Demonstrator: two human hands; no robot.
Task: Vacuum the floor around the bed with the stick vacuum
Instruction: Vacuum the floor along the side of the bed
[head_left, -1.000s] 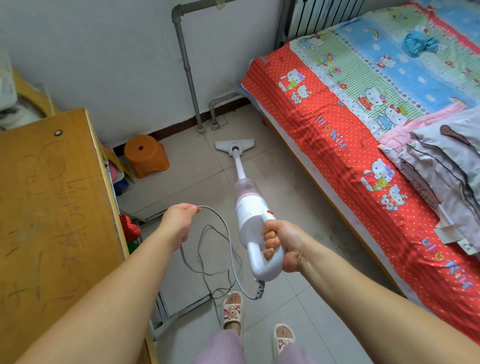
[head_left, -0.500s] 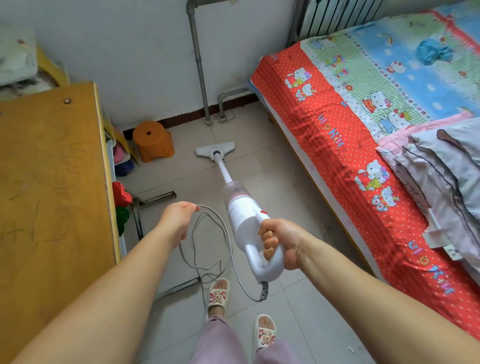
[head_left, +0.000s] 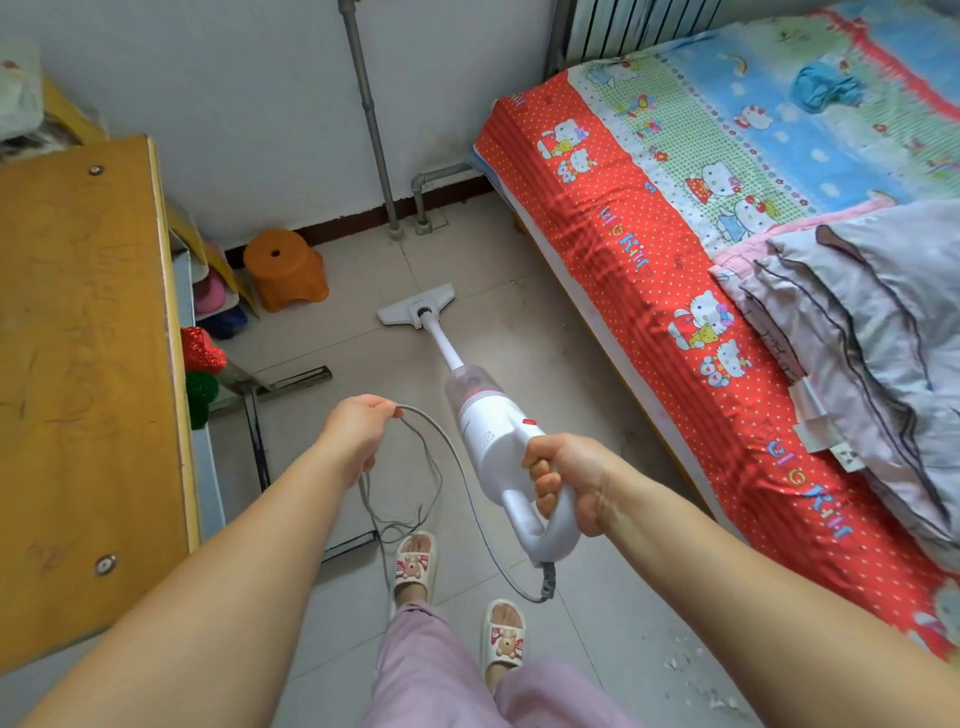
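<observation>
Vacuum (head_left: 493, 431) gripped at loop handle by right hand (head_left: 569, 480); long axis directed forward-left to nozzle (head_left: 417, 313), flat on floor (head_left: 530, 322) between stool (head_left: 285, 270) and bed (head_left: 649, 249). Cord (head_left: 447, 447) pinched clear by left hand (head_left: 358, 431).

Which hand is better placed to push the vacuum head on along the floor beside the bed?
Right. The right hand grips the vacuum's handle; the left hand only holds the cord aside.

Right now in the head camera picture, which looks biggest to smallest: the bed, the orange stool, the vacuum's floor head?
1. bed
2. orange stool
3. floor head; it lies nearer than the stool, yet looks slightly smaller.
</observation>
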